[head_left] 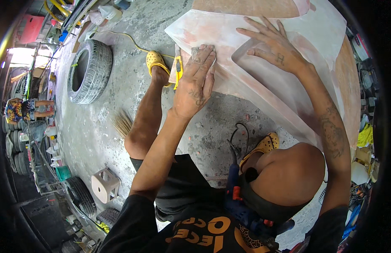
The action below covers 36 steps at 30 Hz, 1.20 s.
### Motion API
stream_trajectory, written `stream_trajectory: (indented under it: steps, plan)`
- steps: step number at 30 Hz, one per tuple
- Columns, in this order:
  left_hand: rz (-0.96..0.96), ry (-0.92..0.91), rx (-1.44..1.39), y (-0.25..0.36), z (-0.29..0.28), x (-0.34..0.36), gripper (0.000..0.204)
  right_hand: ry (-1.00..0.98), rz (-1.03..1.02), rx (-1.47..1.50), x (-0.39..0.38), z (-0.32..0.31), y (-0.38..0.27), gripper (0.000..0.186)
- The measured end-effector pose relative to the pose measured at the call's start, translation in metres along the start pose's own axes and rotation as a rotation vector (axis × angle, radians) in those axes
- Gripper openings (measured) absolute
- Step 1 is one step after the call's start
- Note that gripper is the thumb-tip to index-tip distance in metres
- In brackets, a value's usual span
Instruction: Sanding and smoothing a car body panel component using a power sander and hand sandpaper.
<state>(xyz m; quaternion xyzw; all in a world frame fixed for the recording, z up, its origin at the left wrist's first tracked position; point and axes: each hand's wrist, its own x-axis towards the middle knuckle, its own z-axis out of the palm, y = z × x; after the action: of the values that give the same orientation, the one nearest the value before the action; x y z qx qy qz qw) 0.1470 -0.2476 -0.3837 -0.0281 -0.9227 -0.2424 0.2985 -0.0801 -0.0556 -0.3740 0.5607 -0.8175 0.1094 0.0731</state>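
Note:
A white and pinkish body panel [227,33] with raised creases and a recessed hollow lies in front of me, powdery on its surface. My left hand [194,82] presses a small grey piece of sandpaper [195,51] flat against its left part. Most of that piece is hidden under the fingers, which lie close together. Spread wide, my right hand [276,48] rests on the panel's upper middle, above the hollow, and holds nothing. Just left of my left hand, a yellow utility knife [178,69] lies at the panel's edge.
A blue power tool [233,175] with red parts and a black cord is at my lap. Left on the grey floor are a tyre [91,71], a broom head [121,122] and a beige stool [105,185]. Another person [24,109] stands at the far left.

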Motion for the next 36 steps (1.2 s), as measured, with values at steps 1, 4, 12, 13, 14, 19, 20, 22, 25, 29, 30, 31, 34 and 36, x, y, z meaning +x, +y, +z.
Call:
stream_trajectory:
  steps: [1,4,12,13,14,19,20,22,25,29,30,31,34,36]
  plan:
    - [-0.008,-0.001,-0.001,0.002,0.001,-0.001,0.038,0.007,0.015,-0.006,0.001,0.004,0.000,0.058]
    - [0.105,-0.146,-0.083,0.021,-0.001,-0.009,0.046,0.021,0.023,-0.001,0.004,0.009,0.002,0.055]
    - [0.149,-0.175,-0.150,0.030,0.009,-0.013,0.060,0.045,0.069,0.002,0.008,0.018,-0.002,0.050]
    - [0.146,-0.172,-0.155,0.023,0.011,-0.013,0.060,0.052,0.067,-0.009,0.008,0.017,-0.001,0.050]
    - [0.192,-0.155,-0.089,0.007,0.006,-0.012,0.058,0.063,0.059,-0.010,0.010,0.018,-0.002,0.049]
    - [0.122,-0.197,-0.021,0.019,0.006,-0.018,0.057,0.091,0.042,-0.055,0.009,0.024,0.000,0.050]
    - [0.123,-0.247,-0.160,0.032,0.010,-0.023,0.056,0.097,0.032,-0.051,0.006,0.024,0.001,0.050]
    - [0.195,-0.220,-0.081,0.007,0.007,-0.019,0.056,0.105,0.038,-0.045,0.007,0.021,0.002,0.050]
    - [0.094,-0.163,-0.036,-0.011,-0.005,-0.012,0.059,0.043,0.063,0.055,0.016,0.008,-0.015,0.048]
    - [0.170,-0.255,-0.138,0.021,0.004,-0.022,0.051,-0.034,0.126,0.053,0.008,0.006,-0.014,0.048]
    - [0.171,-0.203,-0.136,0.003,0.001,-0.018,0.051,-0.034,0.120,0.055,0.010,0.004,-0.015,0.048]
    - [0.177,-0.152,-0.138,-0.009,-0.004,-0.008,0.051,-0.012,0.107,0.077,0.013,0.003,-0.015,0.049]
    - [0.139,-0.128,-0.004,0.013,0.001,-0.013,0.052,0.052,0.075,0.029,0.010,0.017,-0.005,0.049]
    - [0.190,-0.150,-0.020,0.020,0.007,-0.015,0.051,0.097,0.050,-0.039,0.008,0.018,-0.001,0.049]
